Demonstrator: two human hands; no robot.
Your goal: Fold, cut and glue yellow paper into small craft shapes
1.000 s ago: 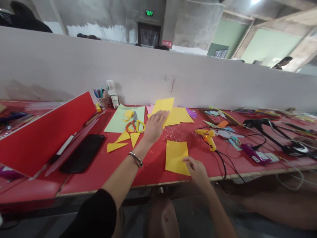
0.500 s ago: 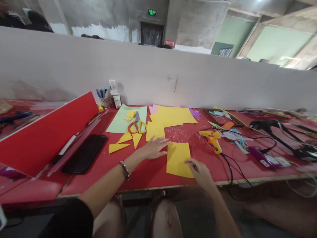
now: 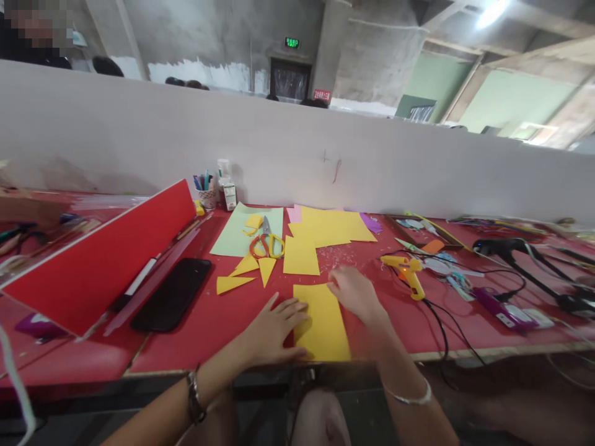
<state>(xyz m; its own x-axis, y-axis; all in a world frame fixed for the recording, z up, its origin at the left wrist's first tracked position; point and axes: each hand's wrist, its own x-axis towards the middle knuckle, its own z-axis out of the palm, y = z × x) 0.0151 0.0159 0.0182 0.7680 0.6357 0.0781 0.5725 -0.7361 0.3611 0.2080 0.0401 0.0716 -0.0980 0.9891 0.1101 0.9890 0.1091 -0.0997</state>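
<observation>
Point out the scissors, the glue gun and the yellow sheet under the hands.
scissors [image 3: 266, 243]: head view, on the pivot above the orange and yellow handles.
glue gun [image 3: 405, 270]: head view, on its yellow body.
yellow sheet [image 3: 325, 328]: head view, on its bare middle.

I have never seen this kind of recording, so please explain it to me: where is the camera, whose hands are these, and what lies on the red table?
The camera sits on a person's head and looks forward and down, so both bare hands are that person's own. There is no machine. The left hand lies flat on the left edge of a yellow paper sheet at the near edge of the red table. The right hand touches the sheet's far right corner; its fingers look curled, and nothing is clearly held. Farther back lie scissors on a light green sheet, more yellow sheets, yellow triangles, a yellow glue gun, a black phone and a red board.
</observation>
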